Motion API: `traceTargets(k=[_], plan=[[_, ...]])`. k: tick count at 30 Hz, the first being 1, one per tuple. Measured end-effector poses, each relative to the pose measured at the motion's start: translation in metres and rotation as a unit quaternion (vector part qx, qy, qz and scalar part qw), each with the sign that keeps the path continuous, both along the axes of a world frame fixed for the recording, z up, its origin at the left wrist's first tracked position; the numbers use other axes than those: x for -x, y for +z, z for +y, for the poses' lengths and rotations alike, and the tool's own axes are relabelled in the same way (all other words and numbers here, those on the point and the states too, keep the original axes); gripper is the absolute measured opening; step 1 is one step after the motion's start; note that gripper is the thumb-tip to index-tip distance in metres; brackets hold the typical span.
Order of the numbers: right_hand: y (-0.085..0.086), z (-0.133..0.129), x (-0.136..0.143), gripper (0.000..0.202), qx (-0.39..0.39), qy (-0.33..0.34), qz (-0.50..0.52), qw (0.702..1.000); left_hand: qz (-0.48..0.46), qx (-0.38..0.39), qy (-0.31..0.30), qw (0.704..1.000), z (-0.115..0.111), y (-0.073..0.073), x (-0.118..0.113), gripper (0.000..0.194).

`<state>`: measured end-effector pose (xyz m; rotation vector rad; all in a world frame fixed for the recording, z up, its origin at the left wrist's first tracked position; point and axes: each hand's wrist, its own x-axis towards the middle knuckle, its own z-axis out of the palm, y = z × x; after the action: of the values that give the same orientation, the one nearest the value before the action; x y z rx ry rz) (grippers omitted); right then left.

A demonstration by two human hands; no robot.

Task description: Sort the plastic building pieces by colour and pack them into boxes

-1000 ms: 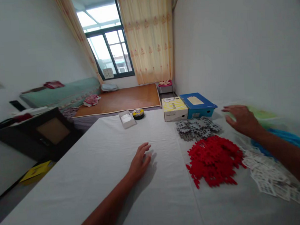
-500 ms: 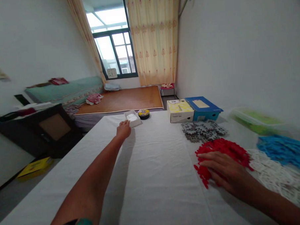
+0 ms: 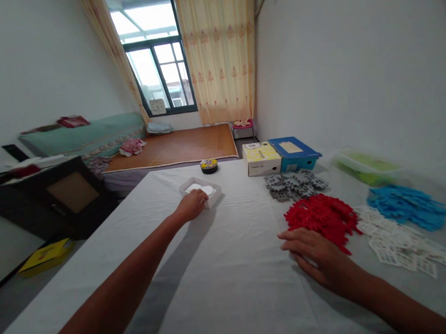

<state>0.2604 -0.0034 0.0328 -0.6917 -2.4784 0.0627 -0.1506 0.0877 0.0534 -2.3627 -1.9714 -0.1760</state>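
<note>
A small white open box [image 3: 217, 193] is at the middle of the white-covered table [image 3: 228, 290], with white round pieces [image 3: 207, 190] inside. My left hand [image 3: 191, 206] has its fingers closed on the near rim of this box. Whether the box rests on the cloth or hangs slightly above it, I cannot tell. My right hand [image 3: 319, 256] lies palm down with fingers stretched out, beside the near left edge of a heap of red plastic pieces [image 3: 323, 214]. Nothing shows in that hand.
Grey pieces [image 3: 295, 184], blue pieces [image 3: 407, 205] and white flat pieces [image 3: 399, 238] lie in heaps at right. Behind them stand a yellow-white box [image 3: 262, 159], a blue box [image 3: 294, 154] and a clear tub [image 3: 367, 166]. A round black-and-yellow tin [image 3: 208, 166] sits near the far edge.
My left hand has brought the white box nearer and slightly right, away from the round tin. My right hand has shifted off the red heap toward me.
</note>
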Motion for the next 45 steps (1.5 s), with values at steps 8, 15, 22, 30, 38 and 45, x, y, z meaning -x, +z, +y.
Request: traceTargets(k=[8,15,22,30,38,45], plan=[[0.006,-0.011,-0.002,0.027,0.053,0.015,0.020,0.998,-0.112,0.038,-0.224,0.967,-0.103,0.020,-0.084,0.027],[0.005,-0.015,0.028,0.036,0.074,0.002,0.043,0.996,-0.053,0.075,-0.217,0.972,-0.077,0.032,-0.112,0.040],[-0.016,-0.006,0.052,0.036,0.072,0.009,0.006,0.997,0.007,0.093,-0.185,0.978,-0.063,0.025,-0.126,0.055],[-0.019,-0.009,0.049,0.037,0.059,0.016,0.030,0.998,-0.186,0.108,-0.169,0.962,-0.059,0.050,-0.096,0.056],[-0.021,-0.006,0.056,0.054,0.060,-0.012,0.035,0.998,-0.257,0.006,-0.054,0.965,-0.073,0.081,-0.037,0.061],[-0.030,0.000,0.057,0.035,0.081,-0.057,-0.034,0.994,-0.129,0.099,-0.009,0.987,-0.074,0.038,-0.009,0.056]])
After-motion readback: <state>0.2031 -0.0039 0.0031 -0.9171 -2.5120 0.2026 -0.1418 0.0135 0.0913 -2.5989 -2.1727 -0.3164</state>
